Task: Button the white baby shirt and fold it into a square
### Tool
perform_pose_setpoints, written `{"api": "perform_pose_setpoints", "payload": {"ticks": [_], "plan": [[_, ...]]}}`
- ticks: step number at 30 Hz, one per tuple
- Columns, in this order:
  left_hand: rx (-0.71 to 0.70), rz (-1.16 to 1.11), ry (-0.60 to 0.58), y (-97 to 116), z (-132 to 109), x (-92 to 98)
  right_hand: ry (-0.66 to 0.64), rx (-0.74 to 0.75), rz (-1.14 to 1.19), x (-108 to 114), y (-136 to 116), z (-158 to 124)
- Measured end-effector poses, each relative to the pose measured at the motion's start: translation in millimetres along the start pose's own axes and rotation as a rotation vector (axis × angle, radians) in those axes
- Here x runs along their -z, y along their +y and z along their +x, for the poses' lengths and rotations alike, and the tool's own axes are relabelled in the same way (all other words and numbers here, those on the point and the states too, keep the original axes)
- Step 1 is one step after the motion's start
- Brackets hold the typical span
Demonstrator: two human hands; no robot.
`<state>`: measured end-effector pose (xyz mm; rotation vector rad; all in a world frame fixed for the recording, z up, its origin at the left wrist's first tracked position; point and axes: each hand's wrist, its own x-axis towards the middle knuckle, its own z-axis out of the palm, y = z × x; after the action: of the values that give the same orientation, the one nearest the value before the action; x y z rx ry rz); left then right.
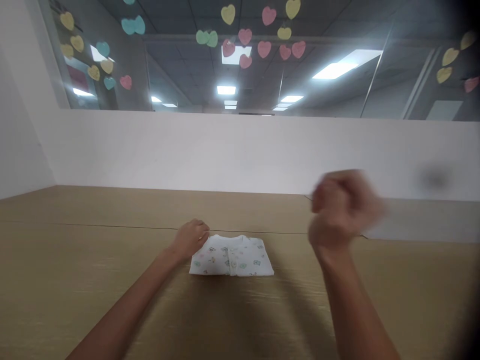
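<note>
A small white baby garment [232,256] with coloured prints lies folded into a neat rectangle on the wooden table [75,260]. My left hand [189,239] rests at the garment's upper left corner, fingers curled and touching the cloth. My right hand [343,210] is raised in the air to the right of the garment, well above the table. It is smeared by motion and looks like a loose fist with nothing visible in it.
A white partition wall [225,150] runs along the table's far edge, with glass above it carrying several coloured heart stickers [245,36]. A pale flat sheet [420,220] lies at the table's right rear. A seam line crosses the tabletop.
</note>
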<state>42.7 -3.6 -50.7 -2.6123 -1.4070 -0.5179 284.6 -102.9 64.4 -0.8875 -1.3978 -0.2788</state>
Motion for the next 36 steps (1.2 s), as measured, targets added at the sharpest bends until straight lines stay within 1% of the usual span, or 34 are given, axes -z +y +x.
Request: {"api": "perform_pose_setpoints", "payload": {"ticks": [1,2,5,6,7,8,9,12,15,17,20,22,24,26,28,30,33,35,36], "plan": [[0.024,-0.015,-0.059,-4,0,-8.6,-0.064,-0.034,-0.072,-8,6,0],[0.049,-0.028,-0.103,-7,-1,-15.6,-0.176,-0.08,-0.165,-17,14,-1],[0.111,-0.069,-0.176,-13,-5,-30.1,-0.693,-0.215,-0.395,-43,44,-16],[0.125,-0.081,-0.19,-14,-5,-33.5,-0.812,-0.254,-0.427,-50,55,-24],[0.134,-0.088,-0.199,-15,-6,-36.4,-0.904,-0.253,-0.421,-55,66,-34],[0.138,-0.092,-0.204,-16,-6,-38.9,-0.963,-0.263,-0.422,-58,77,-43],[0.135,-0.094,-0.206,-17,-6,-41.0,-0.989,-0.261,-0.414,-60,87,-52],[0.105,-0.103,-0.187,-18,-5,-43.5,-0.996,-0.287,-0.348,-63,114,-71],[0.091,-0.111,-0.162,-18,-4,-39.4,-1.017,-0.356,-0.311,-63,128,-78],[0.102,-0.127,-0.145,-17,-3,-32.7,-1.04,-0.367,-0.305,-62,128,-77],[0.131,-0.234,-0.11,-16,-1,-16.4,-1.058,-0.359,-0.267,-57,116,-67],[0.14,-0.375,-0.078,-16,0,-1.0,-1.074,-0.376,-0.229,-51,104,-53],[0.134,-0.542,-0.028,-16,0,18.3,-1.056,-0.398,-0.188,-40,91,-34],[0.11,-0.692,0.05,-14,-3,41.4,-0.979,-0.414,-0.088,-26,77,-14],[0.082,-0.782,0.147,-9,-8,67.0,-0.914,-0.471,0.04,-9,59,3],[0.075,-0.777,0.267,-1,-18,93.0,-0.832,-0.462,0.161,10,40,16],[0.053,-0.684,0.467,15,-36,126.4,-0.663,-0.387,0.272,33,13,24],[0.017,-0.678,0.547,24,-48,140.9,-0.56,-0.363,0.287,43,1,24],[0.018,-0.684,0.561,28,-52,145.2,-0.531,-0.368,0.282,45,-2,23]]}}
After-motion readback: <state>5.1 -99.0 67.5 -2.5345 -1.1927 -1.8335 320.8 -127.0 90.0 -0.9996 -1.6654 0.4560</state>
